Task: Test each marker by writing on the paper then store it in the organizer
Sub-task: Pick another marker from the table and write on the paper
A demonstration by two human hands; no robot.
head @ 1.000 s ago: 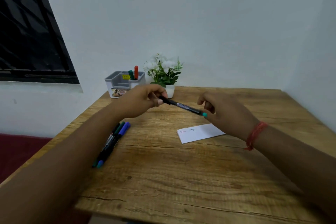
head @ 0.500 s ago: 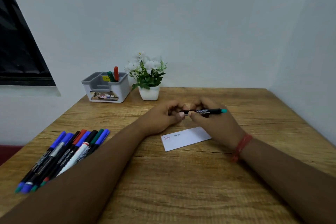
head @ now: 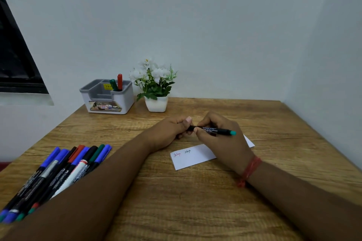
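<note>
- Above the middle of the wooden table [head: 195, 211], we hold a black marker [head: 212, 130] between both hands, just over the far edge of the white paper [head: 194, 157].
- Our right hand [head: 221, 143] grips the marker's barrel, fingers curled round it; a red thread bracelet [head: 248, 170] circles that wrist.
- Our left hand [head: 170, 131] pinches the marker's left end, thumb on top; the cap or tip there is hidden by our fingers.
- We see the marker's long axis run nearly level, left to right across the view, dipping slightly rightward; its teal end [head: 233, 133] points right, toward the side wall.
- On the paper, lying flat and partly under our right hand, we read two short handwritten words, one red and one darker.
- At the table's near left, a row of markers [head: 64, 170] lies side by side, their far ends blue, red, black and green, partly covered by our left forearm.
- At the far left corner we see a grey-and-white organizer [head: 109, 101]; a green marker [head: 113, 84] and a red marker [head: 119, 82] stand upright in its right rear compartment.
- Just beside the organizer, to its right, a white pot of white flowers [head: 155, 92] stands against the wall.
</note>
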